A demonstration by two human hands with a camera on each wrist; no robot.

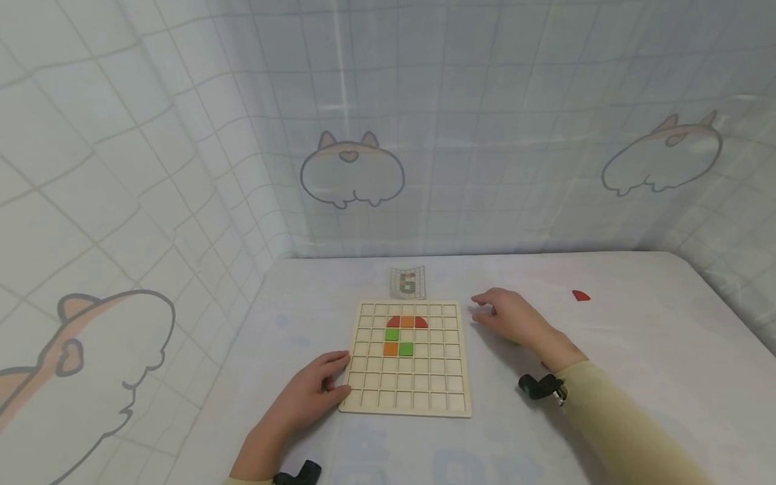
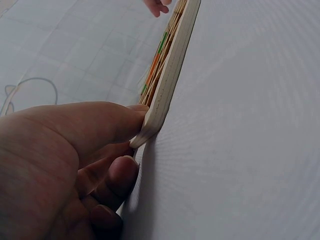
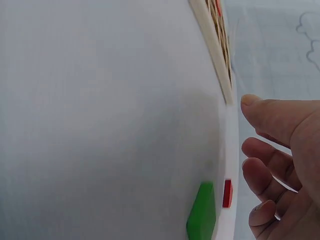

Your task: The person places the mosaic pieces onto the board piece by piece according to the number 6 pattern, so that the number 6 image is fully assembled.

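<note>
A wooden grid board (image 1: 412, 384) lies flat on the table. Set in its squares are a red quarter-circle piece (image 1: 394, 322), an orange square (image 1: 407, 322), another red quarter-circle (image 1: 421, 322), a green square (image 1: 392, 334), a second orange square (image 1: 391, 349) and a second green square (image 1: 406, 349). My left hand (image 1: 312, 391) rests against the board's left edge, thumb at the near corner in the left wrist view. Off the board's right side hovers my right hand (image 1: 515, 316), holding nothing, fingers loosely bent. A green piece (image 3: 202, 215) and a red piece (image 3: 227, 193) lie below it.
Behind the board lies a small grid card (image 1: 407, 283) with a coloured 6-like figure. A red quarter-circle piece (image 1: 580, 295) sits farther right on the white tablecloth (image 1: 655, 350). Hanging curtains (image 1: 485, 135) with a grid print close off the back and sides.
</note>
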